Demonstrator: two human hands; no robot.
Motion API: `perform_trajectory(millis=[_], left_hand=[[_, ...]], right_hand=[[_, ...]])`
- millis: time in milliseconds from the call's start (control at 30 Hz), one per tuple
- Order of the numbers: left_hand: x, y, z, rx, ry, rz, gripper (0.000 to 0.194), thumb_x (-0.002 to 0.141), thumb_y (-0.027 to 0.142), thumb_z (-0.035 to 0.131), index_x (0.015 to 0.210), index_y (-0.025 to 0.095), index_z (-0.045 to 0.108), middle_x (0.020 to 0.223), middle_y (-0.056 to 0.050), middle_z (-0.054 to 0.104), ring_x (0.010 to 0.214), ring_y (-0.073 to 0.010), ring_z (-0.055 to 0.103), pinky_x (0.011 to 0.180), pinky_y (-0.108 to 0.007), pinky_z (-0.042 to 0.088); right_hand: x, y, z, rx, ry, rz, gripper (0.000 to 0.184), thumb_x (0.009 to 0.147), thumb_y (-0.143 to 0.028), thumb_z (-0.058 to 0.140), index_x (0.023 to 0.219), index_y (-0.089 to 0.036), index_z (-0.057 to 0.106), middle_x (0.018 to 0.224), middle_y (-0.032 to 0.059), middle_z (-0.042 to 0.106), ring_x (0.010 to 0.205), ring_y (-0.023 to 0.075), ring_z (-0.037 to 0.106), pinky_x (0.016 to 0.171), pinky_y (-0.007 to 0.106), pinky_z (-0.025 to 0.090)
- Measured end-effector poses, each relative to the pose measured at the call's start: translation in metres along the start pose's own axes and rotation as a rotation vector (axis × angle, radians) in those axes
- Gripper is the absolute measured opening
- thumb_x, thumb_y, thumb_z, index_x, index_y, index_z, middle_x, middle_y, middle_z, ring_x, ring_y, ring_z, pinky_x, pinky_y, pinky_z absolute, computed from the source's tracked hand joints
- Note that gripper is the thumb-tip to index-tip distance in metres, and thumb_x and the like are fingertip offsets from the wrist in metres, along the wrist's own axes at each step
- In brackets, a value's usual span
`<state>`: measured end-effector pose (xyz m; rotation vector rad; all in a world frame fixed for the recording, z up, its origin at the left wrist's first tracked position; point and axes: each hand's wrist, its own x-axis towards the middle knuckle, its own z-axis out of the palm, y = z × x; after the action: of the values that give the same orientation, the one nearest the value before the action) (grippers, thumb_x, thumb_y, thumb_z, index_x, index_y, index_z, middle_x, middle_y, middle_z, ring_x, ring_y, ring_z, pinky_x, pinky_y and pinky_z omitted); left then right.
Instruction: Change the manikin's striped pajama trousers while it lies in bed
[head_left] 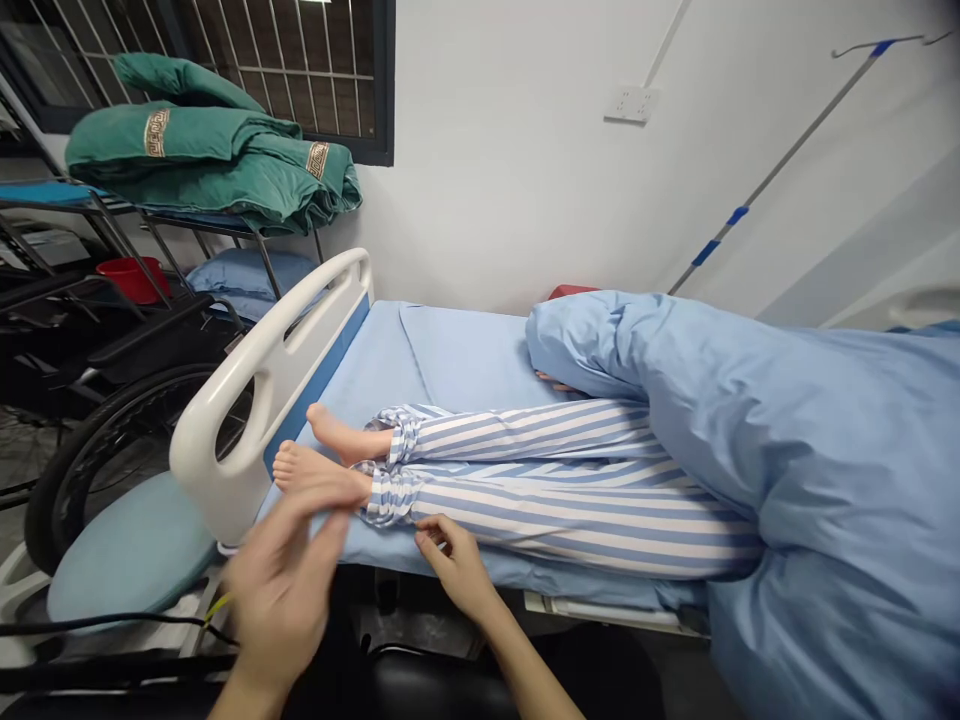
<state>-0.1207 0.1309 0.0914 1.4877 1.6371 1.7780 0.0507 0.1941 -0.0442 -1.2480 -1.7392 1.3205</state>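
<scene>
A figure in blue-and-white striped trousers [555,505] lies on a bed, with bare, smooth feet [319,465] near the footboard. Gathered cuffs [394,497] sit at the ankles. My left hand [289,575], blurred, hovers in front of the nearer foot, thumb and fingers apart and nothing seen in them. Bent fingers of my right hand [457,570] are at the lower edge of the near trouser leg, just past its cuff, and seem to pinch the cloth. A bunched blue quilt [817,450] covers the figure's upper part; some fingertips [556,383] show under its edge.
The white footboard [202,430] rises at the left end of the blue-sheeted bed [465,345]. Beyond it stand a wheelchair [82,480], a round pale-blue seat [131,550] and folded green bedding [225,150] on a chair. An IV pole [787,150] leans across the wall view.
</scene>
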Motion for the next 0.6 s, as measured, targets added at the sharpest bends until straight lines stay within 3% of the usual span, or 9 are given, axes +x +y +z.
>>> perform_trajectory(millis=[133, 233, 300, 367, 467, 600], left_hand=[[0.029, -0.090, 0.045, -0.034, -0.230, -0.299, 0.014, 0.077, 0.026, 0.053, 0.081, 0.021, 0.065, 0.082, -0.002, 0.068, 0.081, -0.0178, 0.063, 0.072, -0.027, 0.051], [0.040, -0.157, 0.070, 0.013, -0.220, -0.377, 0.017, 0.073, 0.022, 0.052, 0.085, 0.020, 0.064, 0.089, -0.003, 0.068, 0.087, -0.0184, 0.062, 0.082, -0.031, 0.049], [0.045, -0.184, 0.080, -0.010, -0.154, -0.445, 0.022, 0.072, 0.022, 0.053, 0.092, 0.020, 0.062, 0.098, -0.005, 0.066, 0.096, -0.0190, 0.061, 0.089, -0.033, 0.047], [0.050, -0.197, 0.087, -0.132, -0.033, -0.571, 0.025, 0.072, 0.023, 0.054, 0.096, 0.019, 0.058, 0.103, -0.007, 0.065, 0.100, -0.0192, 0.061, 0.091, -0.034, 0.047], [0.056, -0.198, 0.093, -0.358, 0.170, -0.739, 0.026, 0.072, 0.023, 0.052, 0.098, 0.018, 0.054, 0.104, -0.009, 0.065, 0.100, -0.0192, 0.062, 0.090, -0.034, 0.049], [0.058, -0.194, 0.096, -0.414, 0.254, -0.775, 0.029, 0.072, 0.019, 0.048, 0.100, 0.019, 0.051, 0.104, -0.008, 0.066, 0.104, -0.0199, 0.061, 0.089, -0.035, 0.051]], right_hand=[[0.037, -0.006, 0.003, -0.067, -0.034, -0.060, 0.020, 0.083, -0.030, 0.051, 0.094, -0.017, 0.061, 0.077, 0.0029, 0.063, 0.069, 0.0148, 0.057, 0.060, 0.024, 0.041], [0.074, -0.015, 0.009, -0.195, -0.025, -0.148, 0.019, 0.081, -0.019, 0.048, 0.095, -0.018, 0.060, 0.081, 0.0032, 0.063, 0.072, 0.0147, 0.057, 0.065, 0.025, 0.043], [0.102, -0.022, 0.017, -0.317, -0.019, -0.235, 0.023, 0.079, -0.013, 0.046, 0.096, -0.018, 0.060, 0.087, 0.0039, 0.063, 0.079, 0.0155, 0.057, 0.072, 0.026, 0.043], [0.130, -0.029, 0.026, -0.458, -0.032, -0.303, 0.026, 0.079, -0.010, 0.043, 0.099, -0.017, 0.058, 0.095, 0.0057, 0.062, 0.089, 0.0167, 0.056, 0.079, 0.027, 0.043], [0.168, -0.034, 0.043, -0.707, -0.151, -0.385, 0.026, 0.079, -0.011, 0.044, 0.103, -0.014, 0.055, 0.104, 0.0099, 0.060, 0.097, 0.0194, 0.053, 0.085, 0.030, 0.042], [0.202, -0.030, 0.065, -0.941, -0.377, -0.439, 0.032, 0.076, -0.016, 0.051, 0.107, -0.011, 0.052, 0.105, 0.0132, 0.061, 0.097, 0.0233, 0.056, 0.083, 0.035, 0.043]])
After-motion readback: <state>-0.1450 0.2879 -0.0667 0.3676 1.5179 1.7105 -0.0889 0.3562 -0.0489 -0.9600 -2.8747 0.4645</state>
